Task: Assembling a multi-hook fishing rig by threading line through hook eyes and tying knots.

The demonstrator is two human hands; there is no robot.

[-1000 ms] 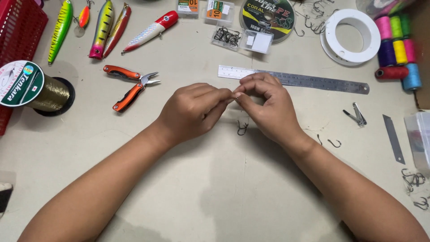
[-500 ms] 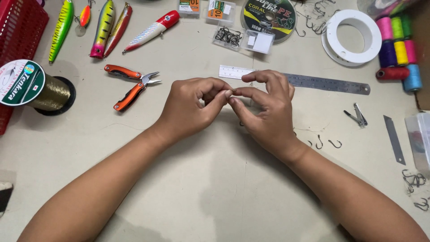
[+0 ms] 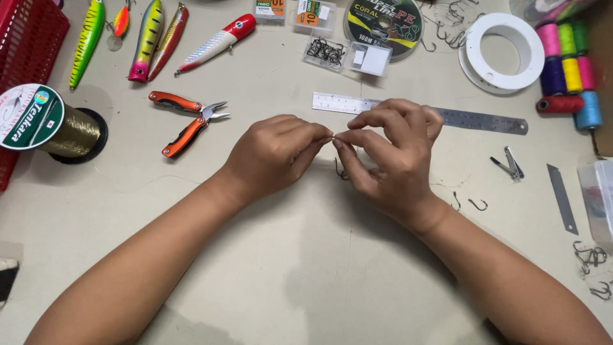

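While both hands were bunched together over the middle of the table [image 3: 306, 268], the left hand [image 3: 274, 153] and the right hand [image 3: 393, 156] had their fingertips pinched nearly tip to tip. A small dark fishing hook [image 3: 341, 171] dangled just below the pinch, between the two hands and clear of the table as far as I could tell. Honestly couldn't make out exactly which fingers had the hook's top end, it's tiny and half hidden, but both hands were clenched in a tight pinch right at that spot, so it looked like the pair of them were grasping it or a thin line on it. Behind the right hand lay a metal ruler [image 3: 485, 120], partly covered by the knuckles. Orange-handled pliers [image 3: 188, 118] sat just left of the left hand, not touching it. A spool of gold line [image 3: 54, 124] was off at the far left, and a row of fishing lures [image 3: 153, 38] ran along the top edge. To the right there were nail clippers [image 3: 507, 165], a couple of loose hooks [image 3: 469, 203] near the right wrist, a white reel [image 3: 504, 48] and some coloured thread spools [image 3: 568, 73].
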